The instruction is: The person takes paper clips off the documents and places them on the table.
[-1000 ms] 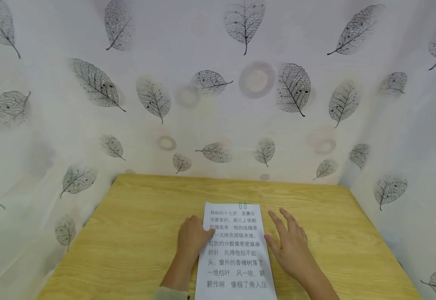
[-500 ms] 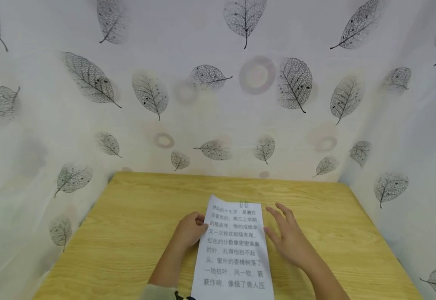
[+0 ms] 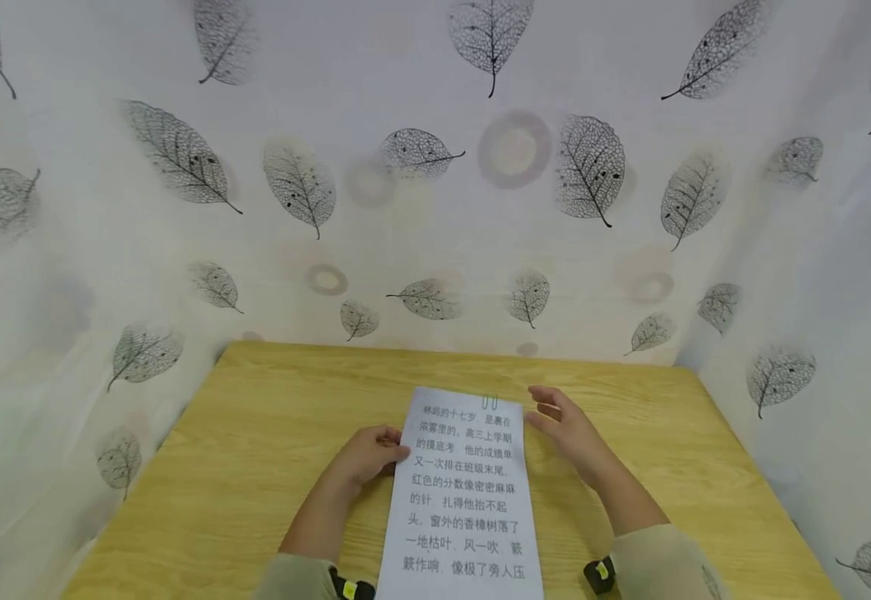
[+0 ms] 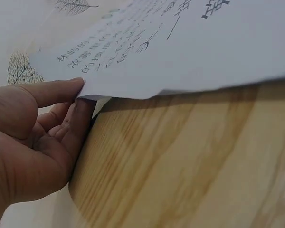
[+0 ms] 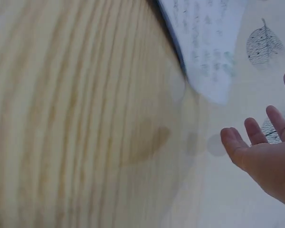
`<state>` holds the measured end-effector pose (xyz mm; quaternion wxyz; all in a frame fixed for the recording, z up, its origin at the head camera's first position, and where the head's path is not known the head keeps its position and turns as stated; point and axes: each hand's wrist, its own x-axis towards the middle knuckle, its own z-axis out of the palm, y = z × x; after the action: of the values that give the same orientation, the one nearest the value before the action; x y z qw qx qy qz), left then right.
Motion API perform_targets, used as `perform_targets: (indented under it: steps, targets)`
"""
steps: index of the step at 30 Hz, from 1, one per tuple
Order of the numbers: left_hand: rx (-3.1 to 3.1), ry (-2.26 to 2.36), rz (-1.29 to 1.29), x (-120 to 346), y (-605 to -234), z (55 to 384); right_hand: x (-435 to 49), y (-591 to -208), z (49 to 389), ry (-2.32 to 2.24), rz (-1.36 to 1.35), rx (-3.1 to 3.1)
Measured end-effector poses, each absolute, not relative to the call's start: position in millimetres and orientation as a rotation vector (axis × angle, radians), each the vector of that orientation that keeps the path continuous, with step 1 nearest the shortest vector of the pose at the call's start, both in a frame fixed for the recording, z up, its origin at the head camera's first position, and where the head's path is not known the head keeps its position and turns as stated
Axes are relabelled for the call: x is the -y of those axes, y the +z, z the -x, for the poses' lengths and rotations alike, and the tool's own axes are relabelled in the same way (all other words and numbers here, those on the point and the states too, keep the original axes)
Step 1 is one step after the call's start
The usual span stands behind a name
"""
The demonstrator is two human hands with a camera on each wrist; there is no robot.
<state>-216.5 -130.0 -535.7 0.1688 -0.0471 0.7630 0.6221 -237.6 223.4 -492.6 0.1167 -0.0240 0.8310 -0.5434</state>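
A tall white sheet of paper (image 3: 465, 500), printed with several lines of large Chinese characters, lies lengthwise before me in the head view. Two green paper clips (image 3: 490, 402) sit side by side on its top edge. My left hand (image 3: 366, 456) pinches the left edge near the upper part. In the left wrist view, the thumb (image 4: 61, 90) is above the paper (image 4: 194, 61) and the fingers are underneath, with that edge raised off the table. Beside the top right corner, my right hand (image 3: 572, 432) hovers with loosely bent fingers, holding nothing; the right wrist view shows it apart from the sheet.
The yellow wood-grain table (image 3: 270, 433) extends around the paper on both sides. White curtains (image 3: 435, 225) with a dark leaf print enclose its back and sides. Black wrist straps with yellow marks, such as the left strap (image 3: 352, 588), show at both sleeves.
My left hand has gone from lying over the paper's left edge to pinching and lifting it. My right hand has moved up toward the top right corner, its fingers drawing closer together.
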Motion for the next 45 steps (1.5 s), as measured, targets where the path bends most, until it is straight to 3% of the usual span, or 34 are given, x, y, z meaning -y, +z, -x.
perform_targets:
  steps: [13,28,45]
  targets:
    - [-2.049,1.828,0.119,134.1,-534.5,216.2,-206.0,-526.9,277.6,-1.979,0.009,-1.983]
    - [-2.073,1.736,-0.044,133.8,-536.6,215.2,-199.3,-537.9,279.0,-1.992,-0.059,-1.938]
    - [-2.079,1.718,-0.026,134.2,-538.8,217.6,-195.2,-535.2,275.0,-1.857,-0.104,-2.144]
